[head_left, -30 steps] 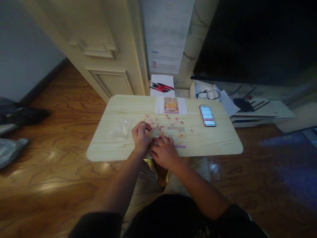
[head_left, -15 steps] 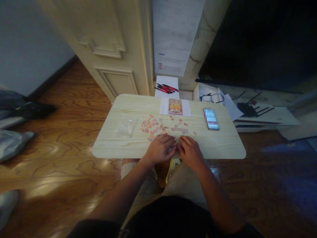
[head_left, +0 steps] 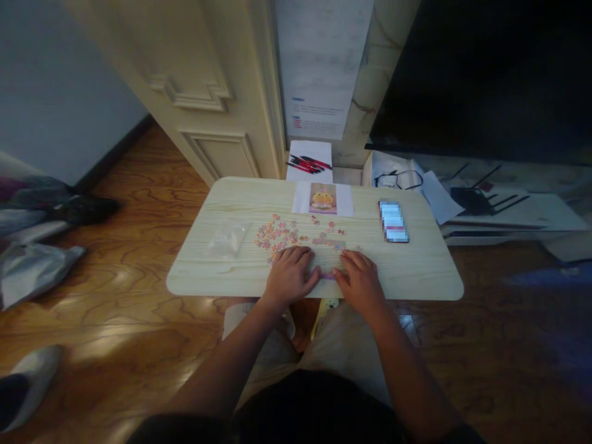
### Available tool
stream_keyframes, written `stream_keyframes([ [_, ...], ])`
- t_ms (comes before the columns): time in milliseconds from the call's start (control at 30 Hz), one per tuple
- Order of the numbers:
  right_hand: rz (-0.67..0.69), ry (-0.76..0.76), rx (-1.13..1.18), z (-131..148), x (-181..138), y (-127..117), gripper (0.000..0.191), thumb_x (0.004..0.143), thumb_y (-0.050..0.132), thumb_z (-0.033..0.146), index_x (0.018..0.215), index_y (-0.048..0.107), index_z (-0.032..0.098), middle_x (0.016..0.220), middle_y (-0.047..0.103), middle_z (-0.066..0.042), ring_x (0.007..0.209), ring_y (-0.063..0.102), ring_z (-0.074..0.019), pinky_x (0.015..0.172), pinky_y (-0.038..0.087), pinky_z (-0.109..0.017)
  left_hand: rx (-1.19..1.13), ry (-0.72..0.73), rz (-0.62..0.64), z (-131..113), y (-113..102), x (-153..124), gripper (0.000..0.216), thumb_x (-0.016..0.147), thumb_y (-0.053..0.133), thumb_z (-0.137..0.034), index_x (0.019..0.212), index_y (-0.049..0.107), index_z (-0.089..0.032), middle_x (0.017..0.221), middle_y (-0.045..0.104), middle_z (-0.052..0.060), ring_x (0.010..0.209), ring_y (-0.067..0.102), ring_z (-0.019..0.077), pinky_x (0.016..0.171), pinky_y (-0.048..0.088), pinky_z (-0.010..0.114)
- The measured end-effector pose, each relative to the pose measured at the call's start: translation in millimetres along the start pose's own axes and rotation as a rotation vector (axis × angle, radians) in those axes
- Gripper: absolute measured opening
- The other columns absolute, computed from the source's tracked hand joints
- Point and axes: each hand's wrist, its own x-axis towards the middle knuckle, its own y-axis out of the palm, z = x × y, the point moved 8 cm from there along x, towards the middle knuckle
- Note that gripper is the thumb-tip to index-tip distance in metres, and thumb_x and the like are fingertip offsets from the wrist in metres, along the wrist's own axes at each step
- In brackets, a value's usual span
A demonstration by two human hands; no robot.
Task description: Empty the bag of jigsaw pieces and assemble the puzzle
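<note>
My left hand (head_left: pixel 289 275) and my right hand (head_left: pixel 358 280) rest palm down near the front edge of a light wooden table (head_left: pixel 416 271), fingers curled inward. A short purple strip of joined puzzle pieces (head_left: pixel 327 275) lies between them, touching the thumbs. What the bent fingers hold is hidden. Just beyond the left hand's fingertips lies a scatter of loose pink and orange puzzle pieces (head_left: pixel 277 233). A small joined patch (head_left: pixel 330 240) sits ahead of the right hand. A reference picture of a yellow figure (head_left: pixel 322 198) lies at the table's far edge.
A clear plastic bag (head_left: pixel 226 239) lies on the table's left part and a phone (head_left: pixel 393 221) on its right. Behind the table are red and black pens (head_left: pixel 309 163) on paper, glasses (head_left: pixel 398 179) and a door (head_left: pixel 203 92). Shoes and bags lie on the wooden floor at left.
My left hand has come back from the loose pieces at left to the table's front edge beside my right hand. Both hands now sit around the purple strip. The view has shifted slightly.
</note>
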Motion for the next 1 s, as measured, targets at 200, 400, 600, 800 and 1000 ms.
stream_keyframes([
  [200,0.062,-0.068,0.001,17.5,22.2,11.2,0.048,0.103,0.057,0.042,0.145,0.058,0.019,0.153,0.057,-0.013,0.143,0.047,-0.031,0.12,0.033,-0.051,-0.045,0.104,-0.003,-7.6,1.6,-0.8,0.031,0.094,0.063,-0.041,0.119,0.07,-0.023,0.125,0.072,0.009,0.117,0.064,0.0291,0.103,0.049,0.048],
  [400,0.125,-0.076,-0.013,20.4,24.4,20.8,0.046,0.103,0.056,0.04,0.143,0.059,0.019,0.154,0.057,-0.013,0.144,0.046,-0.0314,0.122,0.029,-0.053,-0.071,0.139,-0.034,-8.6,0.8,-2.7,0.03,0.094,0.063,-0.036,0.118,0.071,-0.021,0.127,0.073,0.008,0.125,0.063,0.0292,0.11,0.048,0.049],
  [600,0.12,-0.075,-0.035,16.7,16.3,18.2,0.044,0.103,0.056,0.041,0.141,0.06,0.02,0.152,0.058,-0.014,0.144,0.047,-0.031,0.121,0.028,-0.054,-0.061,0.134,-0.023,-6.0,4.6,-5.0,0.033,0.095,0.062,-0.041,0.119,0.072,-0.021,0.132,0.072,0.009,0.131,0.061,0.0313,0.114,0.045,0.052],
  [800,0.101,-0.086,-0.033,17.4,15.5,15.4,0.041,0.103,0.056,0.039,0.139,0.062,0.021,0.149,0.06,-0.014,0.141,0.05,-0.0308,0.121,0.028,-0.056,-0.116,0.202,-0.048,-10.2,2.6,-7.8,0.028,0.096,0.061,-0.037,0.114,0.071,-0.02,0.128,0.072,0.01,0.125,0.065,0.029,0.109,0.05,0.049],
  [1000,0.091,-0.106,-0.003,25.0,14.5,11.6,0.036,0.103,0.056,0.03,0.136,0.064,0.02,0.147,0.062,-0.012,0.14,0.05,-0.0296,0.121,0.029,-0.054,-0.169,0.275,-0.048,-14.8,-2.5,-11.9,0.019,0.097,0.057,-0.032,0.102,0.072,-0.021,0.104,0.076,0.007,0.099,0.071,0.0222,0.089,0.056,0.041],
])
